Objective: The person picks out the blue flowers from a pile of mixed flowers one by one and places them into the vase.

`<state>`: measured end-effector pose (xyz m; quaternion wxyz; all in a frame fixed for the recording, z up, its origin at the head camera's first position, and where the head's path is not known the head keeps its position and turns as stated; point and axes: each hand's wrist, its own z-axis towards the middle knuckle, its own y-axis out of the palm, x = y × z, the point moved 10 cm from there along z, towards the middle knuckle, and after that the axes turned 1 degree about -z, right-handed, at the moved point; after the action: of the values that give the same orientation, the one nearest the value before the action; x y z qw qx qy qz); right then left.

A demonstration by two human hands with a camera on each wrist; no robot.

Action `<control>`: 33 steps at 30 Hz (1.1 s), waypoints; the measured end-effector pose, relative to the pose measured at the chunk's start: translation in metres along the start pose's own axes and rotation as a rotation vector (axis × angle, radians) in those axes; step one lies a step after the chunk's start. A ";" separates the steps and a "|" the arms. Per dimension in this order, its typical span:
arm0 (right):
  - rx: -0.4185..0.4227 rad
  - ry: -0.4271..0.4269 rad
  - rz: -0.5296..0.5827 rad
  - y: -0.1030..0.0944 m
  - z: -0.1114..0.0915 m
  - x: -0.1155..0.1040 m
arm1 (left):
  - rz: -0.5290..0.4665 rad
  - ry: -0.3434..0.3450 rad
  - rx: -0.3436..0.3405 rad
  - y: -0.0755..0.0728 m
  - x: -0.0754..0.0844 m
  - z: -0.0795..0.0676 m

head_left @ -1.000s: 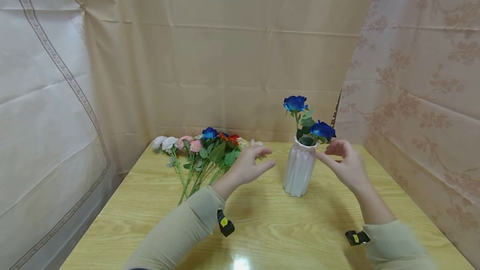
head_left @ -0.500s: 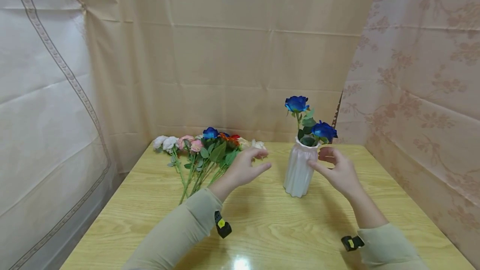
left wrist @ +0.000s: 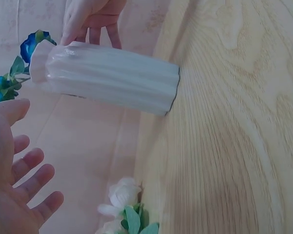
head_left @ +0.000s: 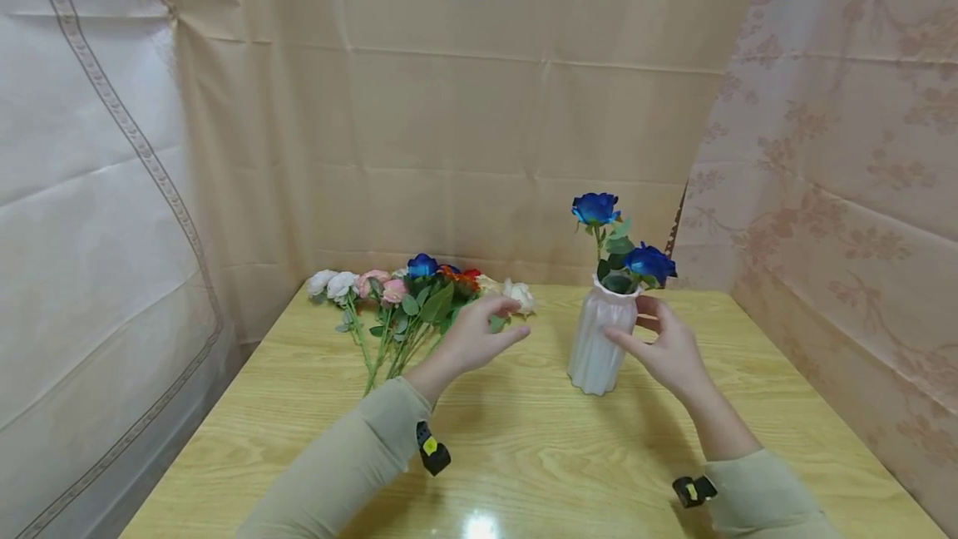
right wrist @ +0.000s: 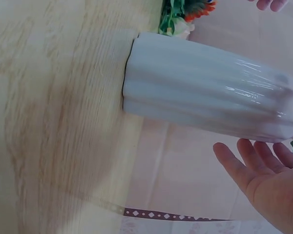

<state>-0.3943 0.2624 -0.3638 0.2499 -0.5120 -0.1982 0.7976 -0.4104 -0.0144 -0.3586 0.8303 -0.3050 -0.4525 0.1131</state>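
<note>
A white fluted vase (head_left: 597, 343) stands upright on the wooden table, holding two blue roses, one tall (head_left: 595, 208) and one leaning right (head_left: 650, 261). My right hand (head_left: 669, 349) is at the vase's right side, thumb across its front near the neck and fingers loosely spread. In the right wrist view the fingertips (right wrist: 245, 144) meet or nearly meet the vase wall; firm contact cannot be told. My left hand (head_left: 473, 339) hovers left of the vase, apart from it, with nothing in it; its fingers (left wrist: 39, 175) are spread and slightly bent.
Loose artificial flowers lie at the back left: white roses (head_left: 341, 285), pink ones (head_left: 392, 290), a blue rose (head_left: 422, 265), red-orange blooms (head_left: 460, 274) and a cream one (head_left: 520, 295). Left hand and forearm overlap some stems. Beige cloth (head_left: 449, 106) hangs behind the table (head_left: 539, 456).
My right hand has come down from beside the leaning rose to the vase's upper side, its thumb now over the front. The left hand has drifted slightly left and down.
</note>
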 end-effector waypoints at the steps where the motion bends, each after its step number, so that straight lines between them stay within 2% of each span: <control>1: -0.004 0.004 0.000 0.001 0.000 0.001 | -0.001 -0.001 0.001 -0.001 -0.001 -0.001; 12: 0.002 -0.010 -0.018 0.006 0.004 0.002 | 0.006 -0.003 0.006 -0.017 -0.007 -0.006; 23: 0.018 -0.018 -0.042 0.007 0.003 0.000 | 0.021 -0.022 0.018 -0.043 -0.008 -0.011; 33: 0.011 0.004 -0.044 0.008 0.004 0.001 | 0.074 0.023 0.035 -0.067 -0.006 -0.013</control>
<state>-0.4001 0.2567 -0.3675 0.2705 -0.5077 -0.2046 0.7920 -0.4091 -0.0753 -0.3267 0.8359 -0.3082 -0.4294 0.1479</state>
